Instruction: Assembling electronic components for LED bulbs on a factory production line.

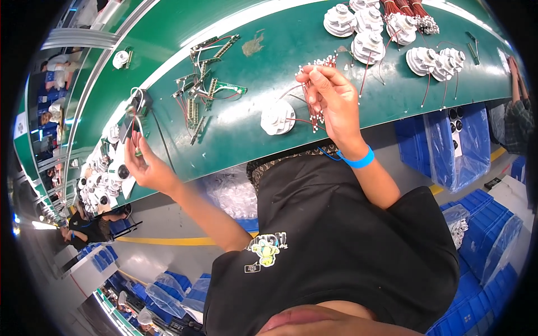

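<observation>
My left hand [147,167] is raised at the left end of the green workbench, beside a black box [140,103] with white and black cables. Its thumb and fingertips come close together near thin wires; what they grip is too small to name. My right hand [334,103] is over a bundle of dark red wires [315,112] with white ends. Thumb and forefinger are nearly pinched, and I cannot make out what is between them. Left of this hand sits a round white stepped housing [278,117] with red wires coming from it.
Several narrow green circuit boards [193,115] with wires lie mid-left. More white housings [369,46] and wire bundles [412,17] stand at the back right. White parts [101,179] crowd the left end. Blue crates [459,145] stand below the bench; other people sit further along it.
</observation>
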### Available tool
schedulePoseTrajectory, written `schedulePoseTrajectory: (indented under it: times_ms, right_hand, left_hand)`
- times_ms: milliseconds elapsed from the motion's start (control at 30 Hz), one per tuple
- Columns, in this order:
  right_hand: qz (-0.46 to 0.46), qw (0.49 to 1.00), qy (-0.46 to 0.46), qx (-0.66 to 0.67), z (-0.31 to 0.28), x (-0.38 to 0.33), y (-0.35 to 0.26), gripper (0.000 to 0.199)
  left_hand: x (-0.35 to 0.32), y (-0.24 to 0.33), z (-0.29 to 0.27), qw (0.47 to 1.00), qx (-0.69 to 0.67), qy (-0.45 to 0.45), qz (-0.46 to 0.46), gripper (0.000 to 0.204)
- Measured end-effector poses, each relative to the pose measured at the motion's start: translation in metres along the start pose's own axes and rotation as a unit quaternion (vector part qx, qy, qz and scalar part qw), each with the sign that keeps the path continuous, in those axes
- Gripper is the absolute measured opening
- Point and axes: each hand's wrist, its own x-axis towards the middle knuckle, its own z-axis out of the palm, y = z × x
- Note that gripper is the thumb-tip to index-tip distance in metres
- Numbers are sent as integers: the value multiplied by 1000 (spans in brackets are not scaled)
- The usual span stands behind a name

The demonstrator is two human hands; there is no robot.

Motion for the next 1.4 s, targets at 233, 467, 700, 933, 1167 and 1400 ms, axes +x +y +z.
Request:
schedulePoseTrajectory:
  times_ms: [233,467,700,933,1167,1400]
  right_hand:
    - [48,998,-46,-10,5,-2,-6,25]
    - [69,995,-62,-21,4,-2,-4,23]
    - [41,996,-66,-33,4,-6,0,20]
    - [25,996,-57,-65,6,-7,7,18]
    - [-34,982,-48,-177,12,-9,11,13]
    - [-266,873,-157,-379,34,-12,7,9]
  left_hand:
    - [-62,20,16,964,138,-175,146,36]
    - [-98,22,47,899,47,-419,116,59]
    - [-72,2,75,921,182,-341,-43,37]
    - [-60,-5,90,907,69,-400,-111,36]
    - [-47,-18,64,905,-122,-363,-187,35]
    - [-64,36,54,841,-287,-358,-288,46]
